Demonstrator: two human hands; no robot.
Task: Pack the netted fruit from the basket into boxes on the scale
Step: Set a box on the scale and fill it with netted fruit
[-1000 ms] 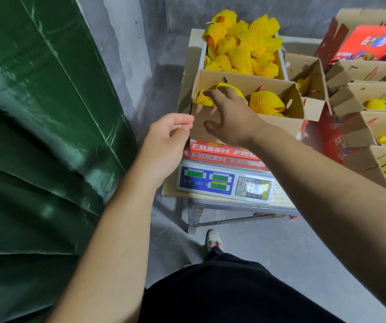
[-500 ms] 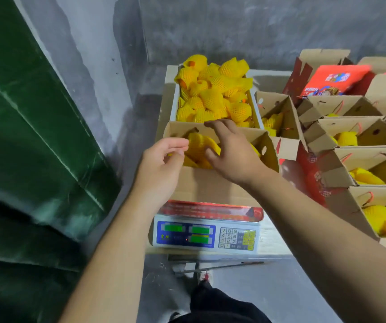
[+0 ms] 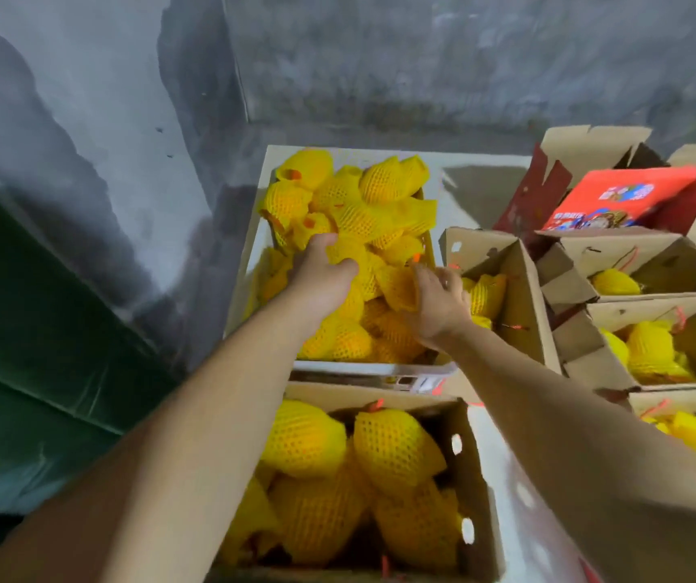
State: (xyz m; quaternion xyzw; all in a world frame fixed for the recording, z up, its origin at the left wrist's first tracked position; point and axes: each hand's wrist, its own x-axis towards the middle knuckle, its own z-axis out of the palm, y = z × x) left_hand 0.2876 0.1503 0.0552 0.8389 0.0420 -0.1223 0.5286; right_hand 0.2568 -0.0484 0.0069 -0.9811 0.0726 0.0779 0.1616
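Observation:
The white basket [image 3: 373,367] stands past the near box and is heaped with fruit in yellow foam nets. Both arms reach into the heap. My left hand [image 3: 322,272] curls over a netted fruit [image 3: 348,251] at the heap's middle. Toward the basket's right side, my right hand [image 3: 439,302] grips another netted fruit [image 3: 396,284]. The open cardboard box [image 3: 477,477] nearest me holds several netted fruit [image 3: 392,448]. The scale is hidden below this box.
Several open cardboard boxes [image 3: 523,313] with netted fruit crowd the right side, with a red printed box lid [image 3: 615,199] behind them. A grey concrete wall rises behind the basket. A green tarpaulin [image 3: 35,330] hangs at the left.
Both hands have left the near box and moved forward into the basket, each closing on a netted fruit. The view has shifted forward, and the scale's display has dropped out of sight.

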